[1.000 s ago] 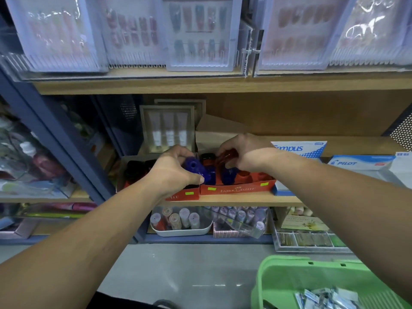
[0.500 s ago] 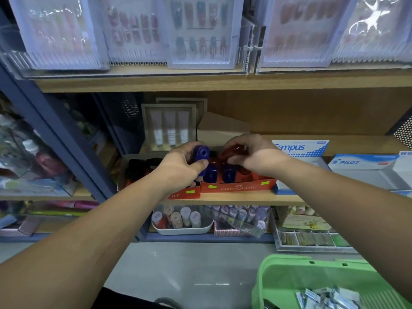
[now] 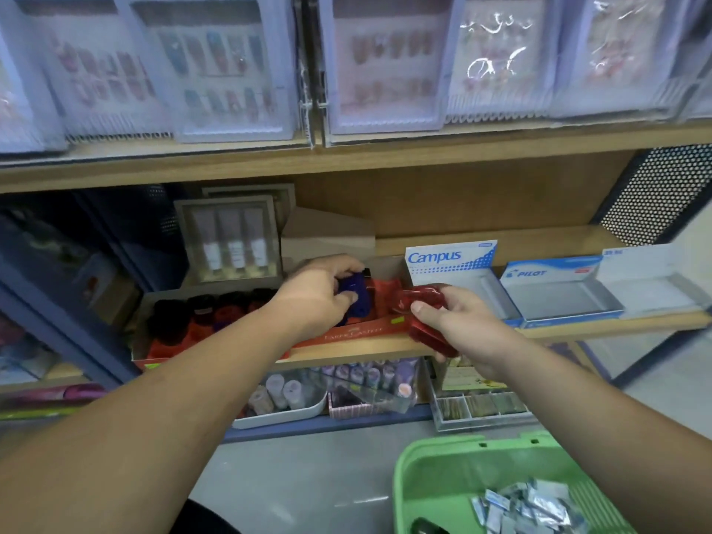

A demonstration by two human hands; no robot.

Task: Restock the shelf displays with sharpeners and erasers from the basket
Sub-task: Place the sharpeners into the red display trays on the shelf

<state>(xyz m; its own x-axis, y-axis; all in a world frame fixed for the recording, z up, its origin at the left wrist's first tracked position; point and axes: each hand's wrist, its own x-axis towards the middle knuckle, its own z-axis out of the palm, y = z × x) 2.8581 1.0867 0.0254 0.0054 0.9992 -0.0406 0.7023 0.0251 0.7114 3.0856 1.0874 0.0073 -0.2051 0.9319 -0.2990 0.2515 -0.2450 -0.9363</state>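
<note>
Drawn back from the red Faber-Castell display box (image 3: 358, 333) since half a second ago, the person's right hand (image 3: 462, 325) now sits to the box's right, in front of the wooden shelf edge (image 3: 385, 346). Its fingers and thumb curl round a cluster of translucent red sharpeners (image 3: 422, 298); how many it holds cannot be told. The left hand (image 3: 312, 298) stays over the box as before, pinching a blue sharpener (image 3: 356, 292) between thumb and curled fingers, just above the box's back rows. More dark and red sharpeners (image 3: 204, 312) stand in the neighbouring tray to the left on the same shelf. To the right, an open Campus box (image 3: 450, 260) and an open Pilot box (image 3: 554, 294) sit side by side. Blurred packs of false nails (image 3: 215, 67) line the shelf above. At lower right, well apart from both hands, a green basket (image 3: 408, 468) holds a heap of small wrapped packets (image 3: 528, 506), apparently erasers. Tubs of small bottles (image 3: 281, 395) sit on the lower shelf beneath the box.
</note>
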